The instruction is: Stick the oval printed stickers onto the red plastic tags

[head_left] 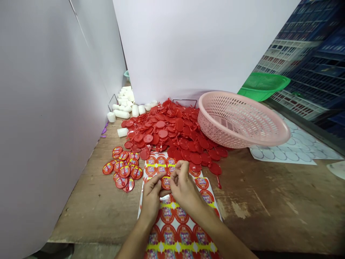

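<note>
Between my two hands, above the sticker sheets, is a red disc with a colourful round sticker [166,183]. My left hand [153,190] holds the disc from its left side, fingers curled round its edge. My right hand [183,183] pinches at the disc's right edge, its fingers bent together. Beneath both hands lie sheets of round red and yellow stickers [185,233]. Behind them spreads a large heap of plain red discs with small handles [161,133]. To the left sits a smaller pile of stickered discs [124,171].
A pink basket [242,140] stands at the right, partly over white sheets with round outlines [285,154]. White cups [122,132] and rolls lie at the back left. Pale panels [188,46] stand behind and left. A green basket [264,86] is behind at the right.
</note>
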### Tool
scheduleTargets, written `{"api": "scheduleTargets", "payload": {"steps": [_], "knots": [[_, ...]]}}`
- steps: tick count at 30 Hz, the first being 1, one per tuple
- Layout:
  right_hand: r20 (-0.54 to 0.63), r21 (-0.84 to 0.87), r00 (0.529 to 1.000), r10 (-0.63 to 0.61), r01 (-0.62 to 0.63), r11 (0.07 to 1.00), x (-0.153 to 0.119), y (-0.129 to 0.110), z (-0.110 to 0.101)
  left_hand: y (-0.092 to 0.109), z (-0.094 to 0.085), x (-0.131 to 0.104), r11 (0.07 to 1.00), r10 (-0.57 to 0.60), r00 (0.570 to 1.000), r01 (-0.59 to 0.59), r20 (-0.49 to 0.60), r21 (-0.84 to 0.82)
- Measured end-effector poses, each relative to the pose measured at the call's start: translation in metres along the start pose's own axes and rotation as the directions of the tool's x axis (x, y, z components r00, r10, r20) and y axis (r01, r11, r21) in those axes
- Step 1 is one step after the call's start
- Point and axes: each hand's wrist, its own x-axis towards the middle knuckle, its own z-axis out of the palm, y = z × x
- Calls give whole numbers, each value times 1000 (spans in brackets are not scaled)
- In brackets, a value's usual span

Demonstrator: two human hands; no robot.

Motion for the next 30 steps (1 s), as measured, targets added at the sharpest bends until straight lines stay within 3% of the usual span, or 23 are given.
{"api": "scheduleTargets", "payload": {"steps": [9,16,19,21,24,27,30], "knots": [[-12,-68,999,32,-33,997,-1,-5,0,3,3,-1,998,20,1000,-21,15,56],[1,-373,1000,3,-2,928,-8,-17,1,-2,5,-1,993,75,997,-74,-14,90],[49,-477,993,107,-71,876,-3,-18,-10,-1,4,-2,996,68,997,-66,-30,59],[151,-365,974,167,-102,926,3,-11,-18,2,4,-3,998,48,999,-47,-25,44],[280,74,947,156,-183,980,11,4,-21,6,4,-4,999,7,1000,-8,27,49],[267,430,946,185,-289,855,12,15,-14,7,5,-3,998,-41,997,36,73,58],[158,517,986,52,-128,847,7,15,-6,5,2,0,999,-35,995,33,88,31]]}}
